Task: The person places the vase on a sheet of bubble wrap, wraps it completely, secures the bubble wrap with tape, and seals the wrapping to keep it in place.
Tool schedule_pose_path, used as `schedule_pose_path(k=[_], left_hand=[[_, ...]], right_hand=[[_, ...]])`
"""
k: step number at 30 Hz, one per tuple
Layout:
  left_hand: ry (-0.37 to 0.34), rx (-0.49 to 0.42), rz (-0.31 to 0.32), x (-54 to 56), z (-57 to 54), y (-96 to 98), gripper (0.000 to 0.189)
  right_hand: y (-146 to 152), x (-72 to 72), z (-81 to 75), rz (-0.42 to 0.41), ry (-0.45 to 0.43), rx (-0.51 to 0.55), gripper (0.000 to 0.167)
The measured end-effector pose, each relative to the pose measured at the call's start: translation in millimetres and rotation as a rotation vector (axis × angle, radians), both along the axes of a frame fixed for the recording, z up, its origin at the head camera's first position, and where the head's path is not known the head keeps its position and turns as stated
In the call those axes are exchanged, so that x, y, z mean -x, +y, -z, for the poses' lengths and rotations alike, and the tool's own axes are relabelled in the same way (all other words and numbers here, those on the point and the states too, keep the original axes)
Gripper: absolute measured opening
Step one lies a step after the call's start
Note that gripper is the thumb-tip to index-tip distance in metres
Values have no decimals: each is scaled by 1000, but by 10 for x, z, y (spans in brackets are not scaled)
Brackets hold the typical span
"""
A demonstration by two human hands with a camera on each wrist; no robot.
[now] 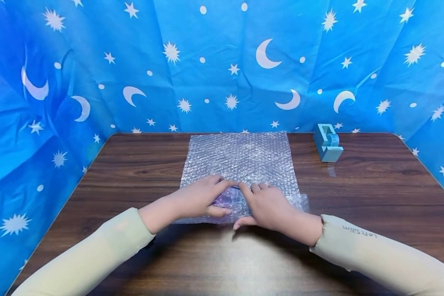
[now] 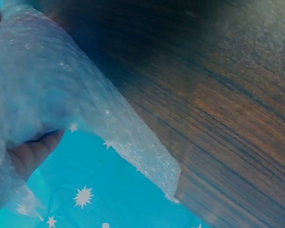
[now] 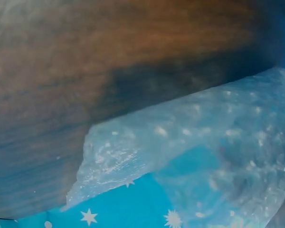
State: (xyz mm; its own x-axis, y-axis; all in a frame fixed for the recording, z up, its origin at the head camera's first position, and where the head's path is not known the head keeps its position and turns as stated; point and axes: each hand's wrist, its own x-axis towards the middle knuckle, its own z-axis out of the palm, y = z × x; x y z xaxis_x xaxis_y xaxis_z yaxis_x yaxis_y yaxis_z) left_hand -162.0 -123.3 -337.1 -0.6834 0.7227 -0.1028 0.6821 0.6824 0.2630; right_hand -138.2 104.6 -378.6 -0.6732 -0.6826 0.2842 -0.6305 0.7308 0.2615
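Note:
A sheet of bubble wrap [image 1: 240, 158] lies on the table, its near part folded over a purple-tinted thing [image 1: 225, 200] that shows only dimly through the plastic. My left hand [image 1: 201, 197] grips the left of this fold, fingers over the top and thumb toward the near edge. On the right side, my right hand [image 1: 268, 205] holds the fold in the same way, the two index fingertips nearly meeting. In the left wrist view, fingers [image 2: 35, 154] show beside the raised bubble wrap [image 2: 61, 80]. The right wrist view has the wrap's folded end [image 3: 118, 147] sticking out sideways.
A light blue tape dispenser [image 1: 328, 144] stands at the back right of the wooden table [image 1: 373, 193]. Just in front of it lies a small clear strip of tape [image 1: 331, 170]. A blue cloth [image 1: 222, 82] with white stars and moons hangs behind the table.

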Motion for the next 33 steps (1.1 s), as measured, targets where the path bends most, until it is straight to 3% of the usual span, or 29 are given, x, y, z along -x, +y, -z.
schedule_pose_path(k=[7,17,24,26,28,33], left_hand=[[-39,-40,-15,36,18,-15,66],[-76,-58,-18,63,73,-21,63],[-81,-53,-30,76,49,-18,64],[-38,-34,-39,47,31,-6,64],[59,-18,-51,-27,13,7,66],[435,-53,-64,-358,47,14,70]], right_hand=[[23,100,-37,-55,-8,28,82],[5,78,-92,12,-106,15,70],[34,122,-38,-51,-32,71,65],[34,129,-24,-64,-26,79,66],[26,131,-21,-68,-28,79,67],[-18,138,-43,-68,-8,86,71]])
